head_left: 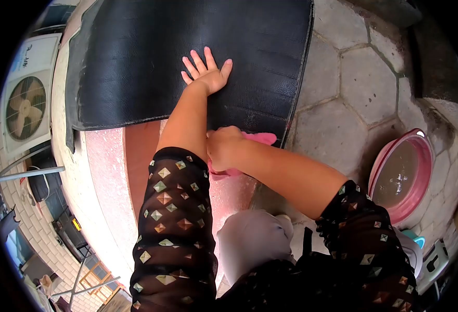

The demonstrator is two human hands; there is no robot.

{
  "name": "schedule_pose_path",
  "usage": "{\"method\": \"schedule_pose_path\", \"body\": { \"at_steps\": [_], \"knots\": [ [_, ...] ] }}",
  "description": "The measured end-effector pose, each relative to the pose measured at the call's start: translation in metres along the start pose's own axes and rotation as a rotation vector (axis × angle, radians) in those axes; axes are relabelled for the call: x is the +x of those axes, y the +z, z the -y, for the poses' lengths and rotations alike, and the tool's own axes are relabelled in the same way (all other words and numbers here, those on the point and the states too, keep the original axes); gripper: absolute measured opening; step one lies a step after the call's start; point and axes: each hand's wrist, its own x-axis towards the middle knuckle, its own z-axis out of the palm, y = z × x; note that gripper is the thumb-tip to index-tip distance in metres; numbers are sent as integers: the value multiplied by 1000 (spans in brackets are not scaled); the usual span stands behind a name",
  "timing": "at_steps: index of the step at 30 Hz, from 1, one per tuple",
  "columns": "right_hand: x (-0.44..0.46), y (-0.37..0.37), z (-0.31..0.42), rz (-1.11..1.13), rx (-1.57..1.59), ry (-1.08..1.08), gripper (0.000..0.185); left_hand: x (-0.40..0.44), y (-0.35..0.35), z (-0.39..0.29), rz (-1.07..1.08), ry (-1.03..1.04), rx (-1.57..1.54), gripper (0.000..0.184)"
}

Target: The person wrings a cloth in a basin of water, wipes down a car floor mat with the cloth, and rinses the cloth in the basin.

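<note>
My left hand [208,76] rests palm down on a black leather-like mat [151,57], its fingers spread and holding nothing. Close to the mat's near edge, my right hand [226,147] is closed around a pink cloth [261,138]. Parts of the cloth stick out on both sides of that hand. My left forearm passes just beside the right hand and hides some of its fingers. The mat lies over a pinkish, speckled surface [104,171] with a reddish-brown band [143,156].
On the hexagonal paving [338,130] to the right stands a pink basin [416,187] of cloudy water. A white air-conditioner unit [28,96] and a metal frame [78,283] are at the left. Something light grey and rounded [252,242] is near my body.
</note>
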Motion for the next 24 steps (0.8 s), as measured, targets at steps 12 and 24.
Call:
{"method": "schedule_pose_path", "body": {
  "at_steps": [12, 24],
  "knots": [
    [-35, -45, -28, 570, -196, 1, 25, 2, 1, 1, -44, 37, -45, 89],
    [-24, -82, -62, 447, 29, 187, 27, 2, 2, 2, -55, 37, -66, 88]
  ]
}}
